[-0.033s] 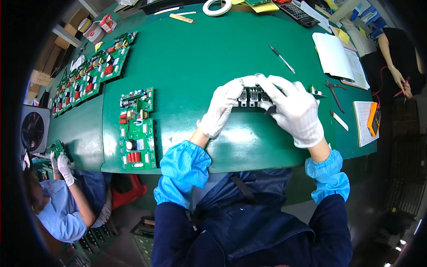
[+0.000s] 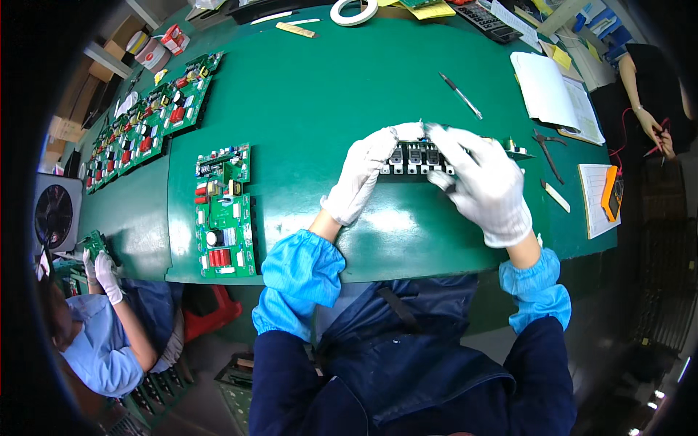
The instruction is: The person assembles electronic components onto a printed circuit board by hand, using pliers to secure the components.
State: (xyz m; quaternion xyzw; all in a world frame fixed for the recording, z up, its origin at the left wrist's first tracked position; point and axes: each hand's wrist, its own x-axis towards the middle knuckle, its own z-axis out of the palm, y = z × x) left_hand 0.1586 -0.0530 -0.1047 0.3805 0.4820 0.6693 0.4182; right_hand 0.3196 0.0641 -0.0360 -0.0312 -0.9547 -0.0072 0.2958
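Note:
Both my hands wear white gloves. A circuit board (image 2: 415, 158) stands tilted in front of me, with a row of black, square-bodied components along its near side. My left hand (image 2: 360, 174) grips the board's left end, its fingers along the far edge. Over the right end curls my right hand (image 2: 491, 190), index finger at the top edge and thumb near the lower row. A small dark patch shows by that thumb; I cannot make out what it is. The board's right end is hidden beneath this hand. Left of my hands lies a populated green circuit board (image 2: 225, 211).
Several assembled boards (image 2: 149, 131) line the table's left side. On the right lie a pen (image 2: 460, 95), pliers (image 2: 550, 156), a white-bladed tool (image 2: 556, 197), a notebook (image 2: 545, 91) and an orange meter (image 2: 611, 193). A co-worker's gloved hands (image 2: 102, 272) hold a board at far left.
My right hand has shifted slightly right and toward me, and its fingers have changed position, so more of the board's components show. My left hand has stayed in place.

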